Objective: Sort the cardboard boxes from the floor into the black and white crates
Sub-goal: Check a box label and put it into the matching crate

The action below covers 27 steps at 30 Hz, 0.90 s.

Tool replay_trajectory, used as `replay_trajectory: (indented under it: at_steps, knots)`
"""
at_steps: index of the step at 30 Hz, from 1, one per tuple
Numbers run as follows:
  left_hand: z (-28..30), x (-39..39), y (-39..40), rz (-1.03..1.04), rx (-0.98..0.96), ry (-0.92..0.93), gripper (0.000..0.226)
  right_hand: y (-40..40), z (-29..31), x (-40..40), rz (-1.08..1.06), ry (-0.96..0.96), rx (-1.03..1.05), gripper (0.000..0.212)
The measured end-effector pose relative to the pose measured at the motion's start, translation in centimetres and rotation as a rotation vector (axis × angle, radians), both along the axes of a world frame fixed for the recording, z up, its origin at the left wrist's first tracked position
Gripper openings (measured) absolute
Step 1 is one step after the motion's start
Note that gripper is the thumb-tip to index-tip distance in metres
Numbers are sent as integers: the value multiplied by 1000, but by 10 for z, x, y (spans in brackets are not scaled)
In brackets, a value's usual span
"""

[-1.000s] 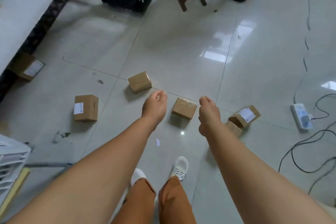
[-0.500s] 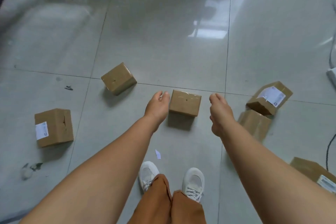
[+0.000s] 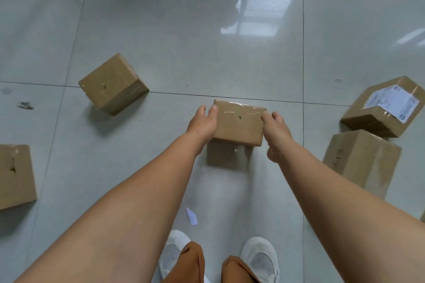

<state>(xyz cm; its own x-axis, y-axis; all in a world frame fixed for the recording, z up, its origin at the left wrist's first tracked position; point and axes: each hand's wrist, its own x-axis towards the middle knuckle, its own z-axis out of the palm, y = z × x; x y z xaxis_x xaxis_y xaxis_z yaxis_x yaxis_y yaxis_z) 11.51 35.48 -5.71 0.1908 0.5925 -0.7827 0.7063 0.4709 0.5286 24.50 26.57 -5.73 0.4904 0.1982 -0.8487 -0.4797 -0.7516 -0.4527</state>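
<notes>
Both hands grip the small taped cardboard box (image 3: 239, 123) from its two sides, left hand (image 3: 202, 123) w/ fingers curled on the left edge & right hand (image 3: 274, 128) on the right edge, box on the grey tiled floor (image 3: 184, 30) just ahead of the white shoes (image 3: 261, 257), other boxes apart from it: tilted box (image 3: 113, 84) to its left, labelled box (image 3: 386, 107) to its right.

Five boxes are showing: one (image 3: 239, 125) sitting between two hands, two (image 3: 113, 84) (image 3: 15, 176) lying to its left, two (image 3: 383, 108) (image 3: 361, 159) lying to its right.
</notes>
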Motion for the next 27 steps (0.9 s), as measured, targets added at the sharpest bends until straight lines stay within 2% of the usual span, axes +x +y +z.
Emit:
replay_trajectory:
  at_steps: [1,2,4,6,12,16,20,23,27]
  knots:
    - [-5,0,0,-7,-28,7,61,1,-4,-1,8,3,-19,29]
    - [-9,1,1,-11,-55,8,62,2,-8,-2,10,5,-25,31]
    - [-10,3,1,-3,-109,-6,59,4,-11,-3,13,11,-23,51]
    - [1,4,1,49,-151,-16,59,6,-3,-6,15,10,-25,60]
    - [73,-8,9,240,-167,-97,84,13,89,-13,-56,1,28,57]
    - [173,-14,18,344,-108,-96,81,26,182,-16,-112,43,94,50]
    - [269,-20,28,423,-18,-173,54,38,273,-19,-113,35,180,50]
    - [333,-27,32,467,50,-198,57,46,340,-22,-99,29,206,57]
    - [406,-43,30,570,39,-245,61,57,419,-30,-50,-9,223,60]
